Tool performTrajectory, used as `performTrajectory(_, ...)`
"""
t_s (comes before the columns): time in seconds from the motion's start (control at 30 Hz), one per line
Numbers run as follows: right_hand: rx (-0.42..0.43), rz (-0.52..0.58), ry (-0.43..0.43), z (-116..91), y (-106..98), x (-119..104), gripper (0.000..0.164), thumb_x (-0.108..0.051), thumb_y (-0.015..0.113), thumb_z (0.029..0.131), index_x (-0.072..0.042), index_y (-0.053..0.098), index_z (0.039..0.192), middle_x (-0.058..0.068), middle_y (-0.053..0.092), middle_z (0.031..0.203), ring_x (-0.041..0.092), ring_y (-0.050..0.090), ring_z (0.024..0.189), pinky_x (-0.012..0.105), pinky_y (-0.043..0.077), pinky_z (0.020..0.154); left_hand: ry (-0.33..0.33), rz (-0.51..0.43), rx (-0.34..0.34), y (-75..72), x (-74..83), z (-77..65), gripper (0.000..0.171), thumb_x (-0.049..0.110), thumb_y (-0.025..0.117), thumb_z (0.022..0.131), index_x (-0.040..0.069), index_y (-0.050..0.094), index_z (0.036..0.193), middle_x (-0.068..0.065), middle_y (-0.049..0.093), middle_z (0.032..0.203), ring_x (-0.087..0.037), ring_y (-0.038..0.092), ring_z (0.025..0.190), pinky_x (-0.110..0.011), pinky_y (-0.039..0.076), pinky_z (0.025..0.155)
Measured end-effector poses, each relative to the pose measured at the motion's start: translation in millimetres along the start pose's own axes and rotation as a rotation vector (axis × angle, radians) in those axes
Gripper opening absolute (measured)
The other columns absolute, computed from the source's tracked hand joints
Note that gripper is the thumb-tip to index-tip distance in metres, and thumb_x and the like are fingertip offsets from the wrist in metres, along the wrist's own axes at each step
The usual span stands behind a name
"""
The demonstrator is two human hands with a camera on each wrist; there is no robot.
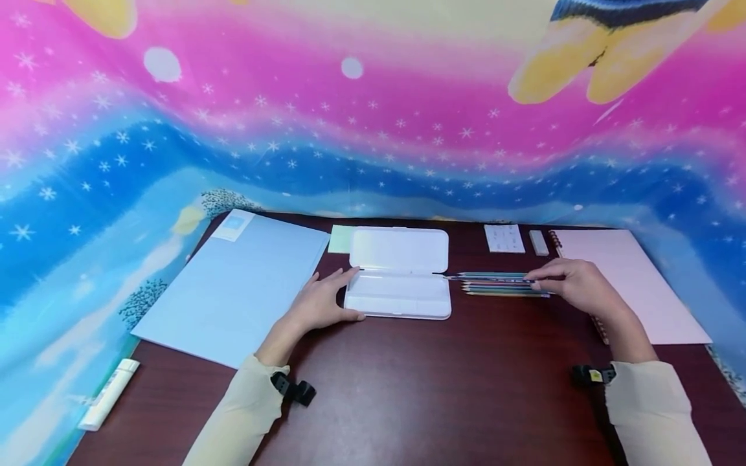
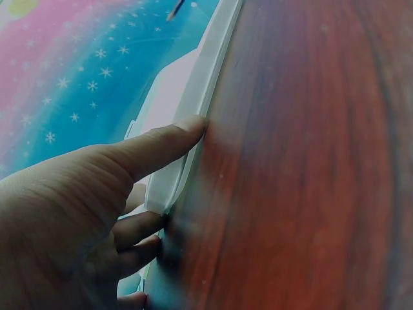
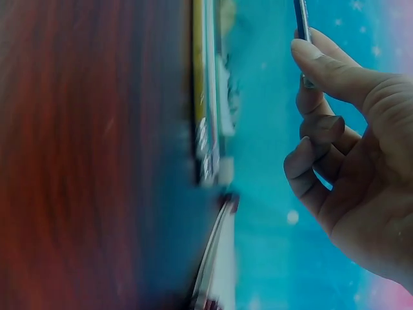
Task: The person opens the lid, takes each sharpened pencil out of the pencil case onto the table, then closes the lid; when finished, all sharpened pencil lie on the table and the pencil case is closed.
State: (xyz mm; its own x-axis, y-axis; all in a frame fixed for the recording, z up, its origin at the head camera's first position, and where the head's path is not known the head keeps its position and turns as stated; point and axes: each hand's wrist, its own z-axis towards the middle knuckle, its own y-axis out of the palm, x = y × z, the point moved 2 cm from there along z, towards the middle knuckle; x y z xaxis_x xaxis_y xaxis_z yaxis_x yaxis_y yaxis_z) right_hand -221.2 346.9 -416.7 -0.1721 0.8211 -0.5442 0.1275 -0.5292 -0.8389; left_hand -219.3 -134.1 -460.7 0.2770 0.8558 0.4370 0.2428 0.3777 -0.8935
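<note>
A white pencil case [image 1: 399,250] lies unfolded on the dark wooden table, its lid tipped back and its tray showing no pencils. My left hand [image 1: 317,299] grips the case's left end, with the thumb [image 2: 184,131] on the near edge and the other fingers around the corner. Between thumb and forefinger, my right hand [image 1: 574,283] pinches a dark pencil [image 3: 301,16] by its end. Its tip points left, close to the case's right side. Several coloured pencils [image 1: 489,292] lie in a row under the held one, points towards the case.
On the left lies a large light-blue folder [image 1: 245,285], with a white tube [image 1: 111,395] nearer me. A pale green sheet [image 1: 339,239] shows beside the case. Behind the pencils are a paper slip [image 1: 504,238] and an eraser [image 1: 539,243]; a spiral-bound pad [image 1: 635,291] lies right.
</note>
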Motion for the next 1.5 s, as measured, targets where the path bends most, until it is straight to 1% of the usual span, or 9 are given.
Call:
performTrajectory(0.07, -0.008, -0.016, 0.018, -1.4, -2.0, 7.2, 0.017, -0.019, 0.071, 0.096, -0.018, 0.082, 0.108, 0.011, 0.074, 0.108, 0.028, 0.063, 0.1, 0.032, 0.054, 0.077, 0.0, 0.002, -0.001, -0.1, -0.4, 0.1, 0.099, 0.056, 0.08, 0.08, 0.026, 0.032, 0.161, -0.007, 0.046, 0.158, -0.026, 0.035, 0.153, -0.059, 0.014, 0.127)
performTrajectory(0.27, -0.048, -0.027, 0.064, -5.1, -1.5, 30.3, 0.015, -0.018, 0.073, 0.094, -0.02, 0.082, 0.105, 0.014, 0.075, 0.112, 0.035, 0.065, 0.11, 0.048, 0.054, 0.09, 0.0, 0.004, -0.005, -0.8, -0.1, 0.7, 0.099, 0.057, 0.079, 0.08, 0.026, 0.031, 0.161, -0.006, 0.046, 0.159, -0.025, 0.035, 0.153, -0.059, 0.014, 0.127)
performTrajectory(0.53, -0.095, 0.019, 0.133, -6.1, -0.1, 48.8, 0.018, -0.025, 0.073, 0.094, -0.019, 0.081, 0.109, 0.019, 0.071, 0.123, 0.039, 0.06, 0.119, 0.043, 0.053, 0.089, 0.001, 0.001, -0.007, -1.7, 0.6, 1.0, 0.099, 0.056, 0.08, 0.08, 0.026, 0.032, 0.161, -0.006, 0.046, 0.159, -0.026, 0.035, 0.153, -0.059, 0.014, 0.127)
performTrajectory(0.67, -0.097, 0.007, 0.142, -6.9, 0.5, 52.0, 0.016, -0.022, 0.073, 0.094, -0.019, 0.082, 0.107, 0.018, 0.072, 0.122, 0.036, 0.06, 0.117, 0.035, 0.051, 0.085, 0.001, -0.003, -0.006, -1.7, 1.1, 0.8, 0.099, 0.056, 0.08, 0.08, 0.026, 0.032, 0.161, -0.006, 0.045, 0.159, -0.026, 0.034, 0.153, -0.058, 0.014, 0.127)
performTrajectory(0.83, -0.104, -0.037, 0.136, -4.8, 3.3, 50.5, 0.016, -0.015, 0.071, 0.093, -0.014, 0.079, 0.107, 0.015, 0.072, 0.104, 0.027, 0.059, 0.096, 0.03, 0.047, 0.075, -0.004, -0.006, -0.002, -2.3, 1.7, 1.1, 0.099, 0.055, 0.08, 0.08, 0.026, 0.032, 0.161, -0.006, 0.045, 0.159, -0.026, 0.034, 0.153, -0.059, 0.013, 0.127)
performTrajectory(0.97, -0.123, -0.039, 0.144, -3.3, 7.3, 48.8, 0.014, -0.012, 0.07, 0.093, -0.01, 0.073, 0.107, 0.007, 0.061, 0.09, 0.022, 0.051, 0.084, 0.029, 0.043, 0.068, -0.006, -0.006, -0.002, -1.6, 1.5, 1.2, 0.099, 0.055, 0.08, 0.08, 0.026, 0.032, 0.161, -0.007, 0.045, 0.159, -0.027, 0.035, 0.153, -0.059, 0.013, 0.127)
performTrajectory(1.27, -0.104, -0.063, 0.123, -0.8, 9.7, 42.7, 0.012, -0.009, 0.074, 0.091, -0.01, 0.071, 0.102, 0.006, 0.064, 0.092, 0.022, 0.054, 0.085, 0.033, 0.046, 0.074, -0.005, 0.004, -0.013, -1.1, 0.8, 1.7, 0.1, 0.057, 0.08, 0.079, 0.027, 0.032, 0.161, -0.007, 0.045, 0.159, -0.025, 0.035, 0.153, -0.059, 0.014, 0.127)
performTrajectory(1.4, -0.077, -0.041, 0.09, 2.5, 4.2, 27.0, 0.018, -0.018, 0.071, 0.096, -0.011, 0.072, 0.112, 0.007, 0.065, 0.095, 0.021, 0.055, 0.085, 0.03, 0.047, 0.071, -0.007, 0.004, -0.016, -1.1, 0.6, 1.5, 0.1, 0.058, 0.08, 0.079, 0.027, 0.032, 0.161, -0.006, 0.046, 0.159, -0.025, 0.035, 0.153, -0.059, 0.014, 0.127)
performTrajectory(1.5, -0.05, 0.025, 0.043, 10.8, -1.7, 4.1, 0.032, -0.031, 0.064, 0.101, -0.011, 0.069, 0.125, 0.011, 0.068, 0.107, 0.02, 0.056, 0.084, 0.029, 0.048, 0.068, -0.011, 0.0, -0.014, -1.0, 0.0, 1.6, 0.099, 0.058, 0.08, 0.079, 0.027, 0.033, 0.16, -0.006, 0.046, 0.159, -0.024, 0.035, 0.153, -0.058, 0.014, 0.127)
